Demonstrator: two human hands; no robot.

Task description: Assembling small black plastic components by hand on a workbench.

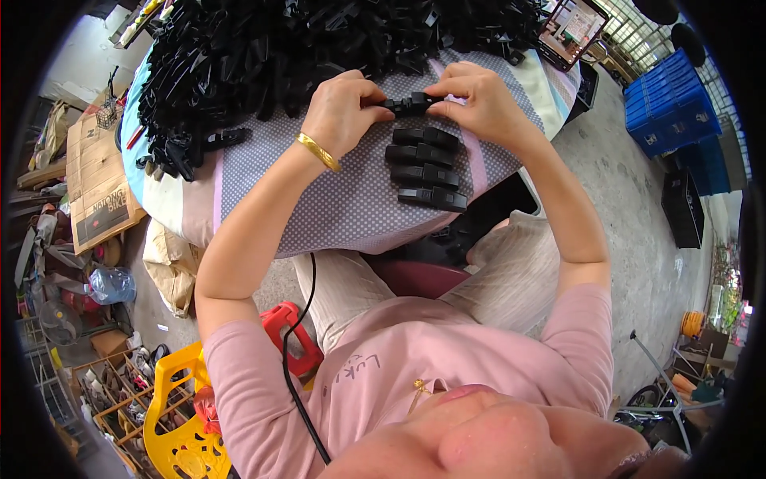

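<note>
Over the table, a small black plastic piece is stretched between my two hands. My left hand pinches its left end between thumb and fingers. At its right end, my right hand has a similar pinch. The fingers hide both ends, and I cannot make out its exact kind. Just below the hands, several longish black plastic pieces lie stacked in a neat column on the dotted tablecloth. A large heap of loose black plastic parts covers the far side of the table.
A phone stands at the table's far right. Blue crates and a black crate sit on the floor at right. A black cable runs down beside my left arm. Cardboard and a yellow chair are at left.
</note>
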